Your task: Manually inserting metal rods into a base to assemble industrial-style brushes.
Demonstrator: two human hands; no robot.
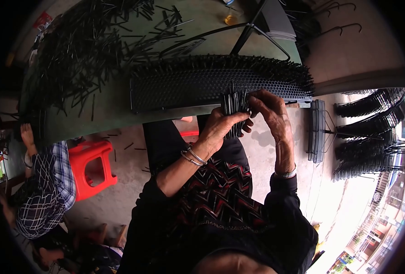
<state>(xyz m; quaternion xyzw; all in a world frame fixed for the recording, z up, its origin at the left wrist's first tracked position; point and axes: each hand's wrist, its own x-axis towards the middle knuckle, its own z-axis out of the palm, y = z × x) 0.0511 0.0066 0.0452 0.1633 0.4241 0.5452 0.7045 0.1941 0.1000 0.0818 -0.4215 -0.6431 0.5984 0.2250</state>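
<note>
My left hand [215, 130] is wrapped round an upright bundle of thin black sticks [234, 108], held over my lap by the table's near edge. My right hand [274, 114] meets the bundle at its upper right, thumb and fingers pinched together. Whether a single stick sits in that pinch is too small to tell. Just beyond both hands lies a long black perforated panel [175, 89] on the table. Many short black sticks [211, 62] stand in a dense row along its far side.
Loose black sticks [86, 45] are heaped across the left of the green table [113, 104]. A black metal stand [241, 40] and a glass of amber liquid [231, 19] are behind the panel. Left: a red stool [93, 166] and another person [45, 194]. Right: stacked black racks [371, 132].
</note>
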